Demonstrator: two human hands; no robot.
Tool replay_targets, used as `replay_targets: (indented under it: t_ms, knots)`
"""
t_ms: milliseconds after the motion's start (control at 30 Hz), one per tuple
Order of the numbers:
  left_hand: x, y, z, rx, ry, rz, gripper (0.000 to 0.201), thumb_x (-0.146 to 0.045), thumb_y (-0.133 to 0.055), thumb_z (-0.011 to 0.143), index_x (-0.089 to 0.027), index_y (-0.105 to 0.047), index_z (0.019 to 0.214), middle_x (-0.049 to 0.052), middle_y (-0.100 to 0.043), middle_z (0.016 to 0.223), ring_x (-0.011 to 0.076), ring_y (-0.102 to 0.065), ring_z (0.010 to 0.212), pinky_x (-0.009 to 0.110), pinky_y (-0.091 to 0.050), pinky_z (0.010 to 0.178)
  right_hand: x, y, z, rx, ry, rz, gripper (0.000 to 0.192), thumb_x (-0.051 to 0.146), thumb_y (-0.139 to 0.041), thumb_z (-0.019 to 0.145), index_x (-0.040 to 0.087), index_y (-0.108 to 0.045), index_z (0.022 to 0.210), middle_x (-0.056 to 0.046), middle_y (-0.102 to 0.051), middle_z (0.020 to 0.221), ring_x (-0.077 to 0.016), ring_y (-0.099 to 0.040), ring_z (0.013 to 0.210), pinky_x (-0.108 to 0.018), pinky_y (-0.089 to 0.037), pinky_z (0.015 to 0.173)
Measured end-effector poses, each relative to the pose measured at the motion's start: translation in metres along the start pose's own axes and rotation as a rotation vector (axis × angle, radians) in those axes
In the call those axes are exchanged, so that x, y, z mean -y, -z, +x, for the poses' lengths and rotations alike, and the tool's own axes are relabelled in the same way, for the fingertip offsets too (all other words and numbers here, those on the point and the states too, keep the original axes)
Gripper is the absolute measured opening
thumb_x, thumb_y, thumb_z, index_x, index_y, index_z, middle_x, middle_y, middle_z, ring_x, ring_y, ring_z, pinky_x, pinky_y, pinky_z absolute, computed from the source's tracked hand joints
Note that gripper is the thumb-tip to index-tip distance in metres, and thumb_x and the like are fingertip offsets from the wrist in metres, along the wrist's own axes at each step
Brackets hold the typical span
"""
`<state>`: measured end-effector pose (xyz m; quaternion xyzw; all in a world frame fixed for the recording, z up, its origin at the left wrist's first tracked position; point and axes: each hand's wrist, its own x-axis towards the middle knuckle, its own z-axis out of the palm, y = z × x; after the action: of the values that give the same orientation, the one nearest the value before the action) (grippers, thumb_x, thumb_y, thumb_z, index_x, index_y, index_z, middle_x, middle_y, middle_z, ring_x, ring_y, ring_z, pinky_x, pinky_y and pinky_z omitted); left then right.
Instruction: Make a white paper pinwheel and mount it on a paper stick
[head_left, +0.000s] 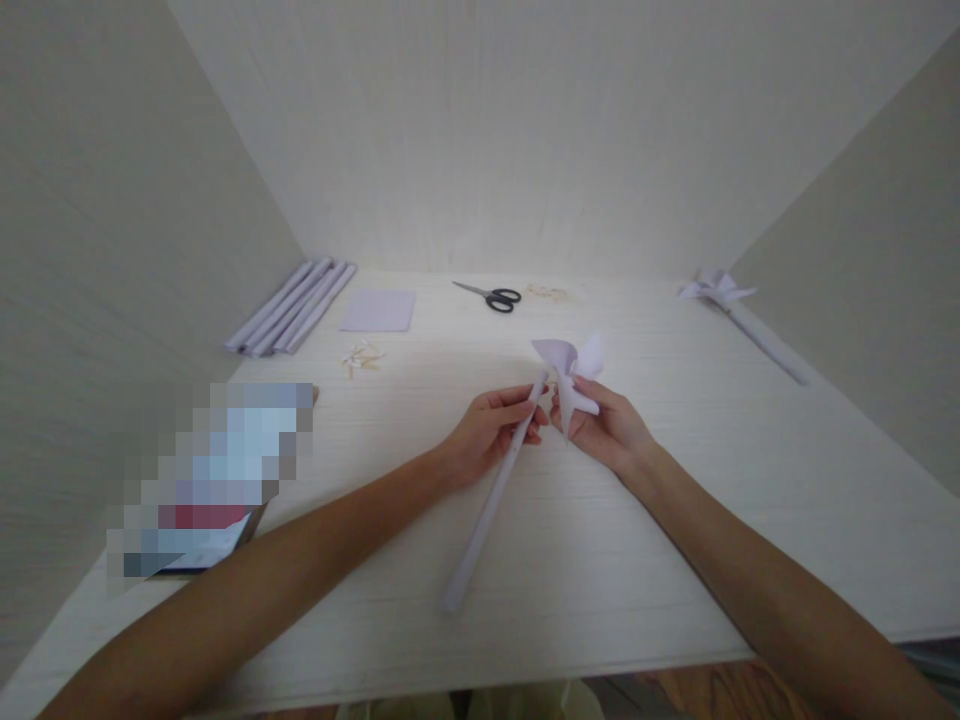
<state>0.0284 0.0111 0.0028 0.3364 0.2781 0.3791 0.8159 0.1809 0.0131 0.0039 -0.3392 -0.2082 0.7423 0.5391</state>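
Observation:
My left hand (499,430) is closed around the upper part of a rolled paper stick (487,515), which slants down toward the table's front. In my right hand (607,425) is a pale lilac paper pinwheel (566,370) with curled blades, pinched near its centre. The stick's top end comes close to the back of the pinwheel. Between the hands, fingers hide whether the two are joined.
On the white table (645,570), several paper sticks (292,308) lie back left, by square paper sheets (377,310) and small pale pieces (362,358). Black-handled scissors (495,297) lie behind, near more small pieces (547,292). A pinwheel on a stick (750,320) rests right; a pixelated device (217,480) left.

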Motion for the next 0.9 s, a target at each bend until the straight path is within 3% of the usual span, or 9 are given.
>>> replay_targets:
  t_ms: [633,900]
  knots:
    - [0.0012,-0.0005,0.0009,-0.044,-0.026,0.017,0.022,-0.016,-0.061,0.067,-0.012,-0.065,0.088,0.0,-0.055,0.059,0.005,-0.048,0.05,0.018,-0.04,0.052,-0.0022,0.0005,0.0007,0.09,0.101,-0.156,0.012,0.018,-0.067,0.061,0.013,-0.064,0.071,-0.002,-0.067,0.068,-0.0111,-0.06,0.061,-0.021,-0.05,0.06]
    - [0.0038,0.0013,0.0024,-0.011,-0.051,0.027,0.021,-0.018,-0.062,0.066,-0.012,-0.065,0.086,0.0,-0.055,0.06,0.0051,-0.048,0.05,0.019,-0.041,0.053,-0.0032,-0.0055,-0.0027,0.102,0.142,-0.205,0.014,0.017,-0.069,0.059,0.012,-0.065,0.072,-0.003,-0.067,0.067,-0.0127,-0.06,0.059,-0.024,-0.051,0.056]
